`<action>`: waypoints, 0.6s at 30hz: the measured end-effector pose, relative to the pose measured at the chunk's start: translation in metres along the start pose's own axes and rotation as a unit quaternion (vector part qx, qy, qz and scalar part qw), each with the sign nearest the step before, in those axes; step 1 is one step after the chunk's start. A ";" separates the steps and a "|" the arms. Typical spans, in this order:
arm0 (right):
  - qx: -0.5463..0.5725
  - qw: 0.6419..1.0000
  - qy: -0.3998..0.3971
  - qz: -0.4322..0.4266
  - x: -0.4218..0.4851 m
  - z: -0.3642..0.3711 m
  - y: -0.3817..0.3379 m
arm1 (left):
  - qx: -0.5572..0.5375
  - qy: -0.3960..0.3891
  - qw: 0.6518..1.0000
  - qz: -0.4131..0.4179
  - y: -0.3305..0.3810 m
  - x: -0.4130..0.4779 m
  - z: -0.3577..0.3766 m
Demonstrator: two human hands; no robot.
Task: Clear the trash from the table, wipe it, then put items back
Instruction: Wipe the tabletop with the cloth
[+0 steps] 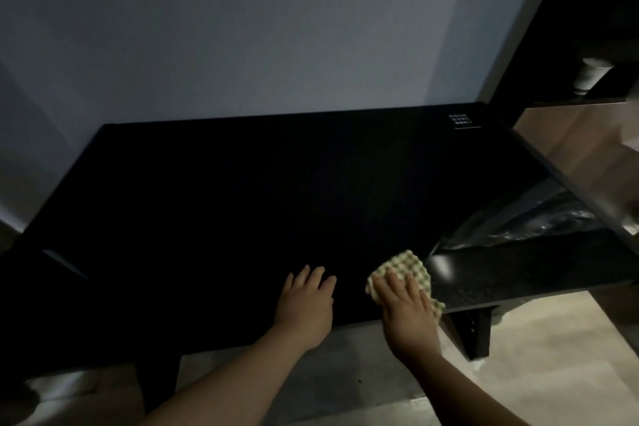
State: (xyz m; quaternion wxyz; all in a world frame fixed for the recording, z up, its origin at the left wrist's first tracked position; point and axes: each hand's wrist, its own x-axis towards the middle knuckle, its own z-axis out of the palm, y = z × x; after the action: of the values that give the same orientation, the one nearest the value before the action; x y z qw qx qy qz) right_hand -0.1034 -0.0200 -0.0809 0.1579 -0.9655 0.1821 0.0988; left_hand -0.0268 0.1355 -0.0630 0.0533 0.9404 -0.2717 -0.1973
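We have our right hand (406, 304) flat on the cloth (404, 270), palm down and fingers spread, pressing it against the desk (242, 201) close to the front edge, toward the right corner. It is a press rather than a clenched hold: the fingers lie open on top, and the cloth's checked edges show beyond the fingertips and at the thumb side. We judge that a flat hand suits wiping, since it spreads the pressure and keeps the cloth from bunching.

Our left hand (306, 301) lies open and empty on the desk just beside the right, also near the front edge, holding nothing. We take it as a brace to steady us while we lean over.

The dark top looks bare across its middle and back; only a small white label (461, 119) shows at the far right corner. So the trash seems gone and we judge the wiping step is in hand, with the putting back not yet done.

At the right edge a clear plastic bag (539, 218) hangs open, probably where the trash went. A pale cup (591, 74) stands on a shelf well apart at the right, perhaps set aside to come back later. The light is dim, so we cannot tell which parts of the top are already wiped.
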 end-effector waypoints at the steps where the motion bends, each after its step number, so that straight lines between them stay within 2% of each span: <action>1: 0.005 1.000 -0.001 -0.008 0.001 0.001 0.001 | -0.004 -0.004 1.000 0.002 0.007 0.004 -0.001; 5: 0.023 0.999 -0.011 -0.038 0.012 -0.003 0.022 | -0.001 -0.012 1.000 0.007 0.028 0.025 -0.007; 12: 0.026 0.999 -0.007 0.020 0.050 -0.031 0.066 | 0.041 -0.017 0.998 0.042 0.065 0.080 -0.022; 18: 0.025 0.999 -0.027 0.039 0.106 -0.064 0.100 | 0.062 -0.058 0.993 0.084 0.106 0.160 -0.046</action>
State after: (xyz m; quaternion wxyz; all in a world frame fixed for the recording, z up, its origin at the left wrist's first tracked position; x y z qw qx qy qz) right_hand -0.0360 -0.1642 -0.0742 0.1826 -0.9505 0.2176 0.1261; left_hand 0.0637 -0.0394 -0.0536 -0.0047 0.9028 -0.3642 -0.2286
